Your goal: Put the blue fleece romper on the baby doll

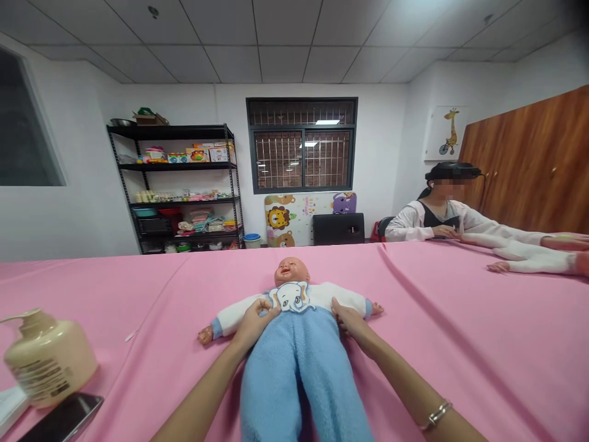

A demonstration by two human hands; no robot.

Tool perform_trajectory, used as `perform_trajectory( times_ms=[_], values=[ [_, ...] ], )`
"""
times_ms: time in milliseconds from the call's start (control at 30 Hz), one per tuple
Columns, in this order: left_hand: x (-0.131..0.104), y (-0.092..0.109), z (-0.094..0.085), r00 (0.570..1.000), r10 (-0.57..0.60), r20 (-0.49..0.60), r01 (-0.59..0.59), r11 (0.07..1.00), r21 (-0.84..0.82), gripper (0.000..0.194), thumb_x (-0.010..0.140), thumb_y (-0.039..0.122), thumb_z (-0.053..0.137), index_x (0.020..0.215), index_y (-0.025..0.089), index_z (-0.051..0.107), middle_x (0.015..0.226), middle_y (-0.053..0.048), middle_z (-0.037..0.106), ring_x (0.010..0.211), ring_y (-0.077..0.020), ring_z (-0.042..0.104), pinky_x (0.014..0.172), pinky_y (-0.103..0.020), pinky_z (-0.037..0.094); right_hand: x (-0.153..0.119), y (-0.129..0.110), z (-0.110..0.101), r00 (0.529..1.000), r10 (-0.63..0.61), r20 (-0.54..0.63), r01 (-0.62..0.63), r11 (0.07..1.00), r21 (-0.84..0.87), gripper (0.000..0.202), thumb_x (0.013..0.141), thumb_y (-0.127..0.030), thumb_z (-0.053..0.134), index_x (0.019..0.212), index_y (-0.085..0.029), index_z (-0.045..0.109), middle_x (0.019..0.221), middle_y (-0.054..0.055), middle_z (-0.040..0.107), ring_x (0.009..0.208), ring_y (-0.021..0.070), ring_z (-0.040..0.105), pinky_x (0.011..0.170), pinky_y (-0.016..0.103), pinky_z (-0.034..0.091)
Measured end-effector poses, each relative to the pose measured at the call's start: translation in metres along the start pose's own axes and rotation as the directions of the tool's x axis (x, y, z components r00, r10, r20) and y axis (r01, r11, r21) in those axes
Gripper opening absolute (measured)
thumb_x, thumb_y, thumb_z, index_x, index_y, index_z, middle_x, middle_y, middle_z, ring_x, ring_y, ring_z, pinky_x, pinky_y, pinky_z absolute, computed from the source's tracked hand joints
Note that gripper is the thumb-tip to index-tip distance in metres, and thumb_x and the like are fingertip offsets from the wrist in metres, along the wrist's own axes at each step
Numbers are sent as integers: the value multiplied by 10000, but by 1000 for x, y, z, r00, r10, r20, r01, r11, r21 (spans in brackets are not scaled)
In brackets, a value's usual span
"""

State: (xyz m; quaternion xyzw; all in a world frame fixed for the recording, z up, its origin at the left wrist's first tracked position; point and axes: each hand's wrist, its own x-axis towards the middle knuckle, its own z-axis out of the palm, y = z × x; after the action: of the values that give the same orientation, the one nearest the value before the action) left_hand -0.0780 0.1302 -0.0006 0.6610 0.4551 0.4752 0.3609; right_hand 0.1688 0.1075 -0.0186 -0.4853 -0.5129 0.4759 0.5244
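A baby doll [292, 271] lies on its back on a pink cloth, its head away from me and its arms spread. It wears a white top with an elephant face [293, 297] on the chest and fluffy blue trousers [299, 362]. My left hand [256, 319] is closed on the edge of the outfit at the left side of the waist. At the right side, my right hand [350, 320] rests against the outfit below the doll's sleeve, fingers bent and partly hidden; what it grips is unclear.
At the left stand a pump bottle [51, 356] and a phone [64, 420]. At the right a person [442, 215] in a headset sits by another doll [529, 255]. Stocked shelves [184, 164] line the back wall.
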Motion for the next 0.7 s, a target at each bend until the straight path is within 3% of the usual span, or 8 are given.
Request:
perform_trajectory(
  times_ms=[67,100,233,400,500,600,700],
  values=[
    [0,4,-4,999,-26,21,27,997,-69,377,654,511,627,748,174,486,755,-8,552,739,-158,516,656,-245,398,-3,-11,-6,994,-57,92,63,996,-68,480,657,-595,566,499,-192,357,483,-51,311,481,80,250,466,235,202],
    [0,5,-5,999,-44,17,45,993,-106,386,648,517,628,749,177,476,760,-8,558,729,-154,519,645,-240,398,-1,-14,-8,991,-106,78,112,990,-85,493,656,-604,561,503,-192,338,492,-53,295,495,80,240,481,236,197],
    [2,2,-9,994,-100,-33,92,978,-187,410,630,516,637,753,184,430,726,18,541,653,-124,498,579,-215,376,21,-3,-14,965,-212,-155,183,966,-185,554,619,-713,476,492,-207,290,491,-51,236,504,89,221,507,252,182],
    [8,-18,-10,999,-49,15,49,998,-50,346,698,458,593,838,178,447,693,37,485,642,-114,474,584,-219,366,39,33,-20,942,-286,-176,203,902,-381,476,706,-618,436,488,-200,367,493,-25,361,527,121,322,542,262,228],
    [13,-32,-11,996,52,-78,-48,998,47,353,703,424,589,910,176,448,721,28,498,688,-135,505,630,-246,393,41,39,-21,913,-310,-266,142,851,-506,381,742,-490,462,499,-197,451,523,3,473,558,143,399,575,268,260],
    [15,-41,-9,978,77,-192,-67,996,61,371,679,414,586,926,166,461,757,5,536,752,-162,544,721,-291,422,32,23,-16,855,-367,-365,145,847,-512,212,708,-394,526,621,-202,524,616,17,545,650,178,471,633,283,317],
    [15,-44,-7,966,63,-250,-45,996,76,365,676,433,568,904,158,492,759,-12,563,760,-180,562,737,-317,435,-2,-15,-2,804,-475,-359,306,847,-436,154,682,-339,573,738,-203,529,717,26,565,739,195,497,695,301,354]
  ],
)
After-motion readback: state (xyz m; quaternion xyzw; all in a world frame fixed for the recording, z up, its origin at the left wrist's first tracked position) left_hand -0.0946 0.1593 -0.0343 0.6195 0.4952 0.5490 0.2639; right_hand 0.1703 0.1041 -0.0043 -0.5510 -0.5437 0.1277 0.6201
